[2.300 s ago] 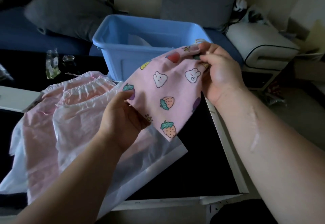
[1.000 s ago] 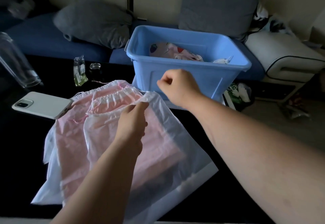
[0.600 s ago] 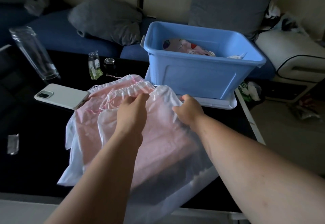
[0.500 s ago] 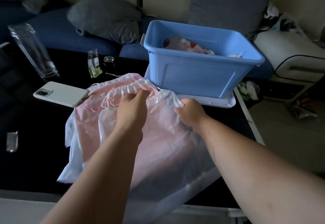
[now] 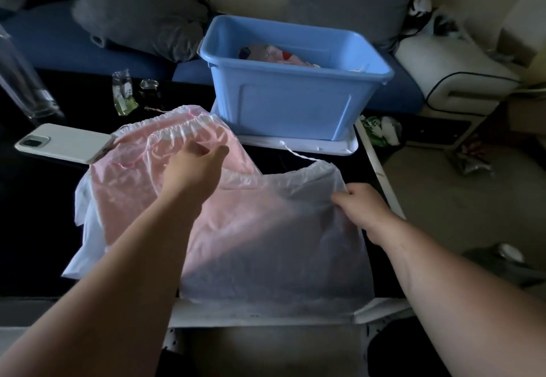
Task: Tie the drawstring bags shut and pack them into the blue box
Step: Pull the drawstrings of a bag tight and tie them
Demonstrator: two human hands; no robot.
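Gripping: our right hand (image 5: 359, 208) pinches the drawstring bag (image 5: 274, 246); left hand (image 5: 193, 169) open over the pile (image 5: 124, 175).
Bag: on surface (image 5: 35, 229), before blue box (image 5: 295, 104).
Risk: uneven pull could jam the cord (image 5: 297, 154), we judge.

I see the person only as two hands and forearms. The left hand (image 5: 192, 169) is bare, and the left forearm (image 5: 124, 273) behind it is uncovered right to the frame's edge. The right hand (image 5: 362, 205) is bare too, and the right forearm (image 5: 461, 294) is uncovered to the corner. The light is dim, so I can't make out any finer marks.
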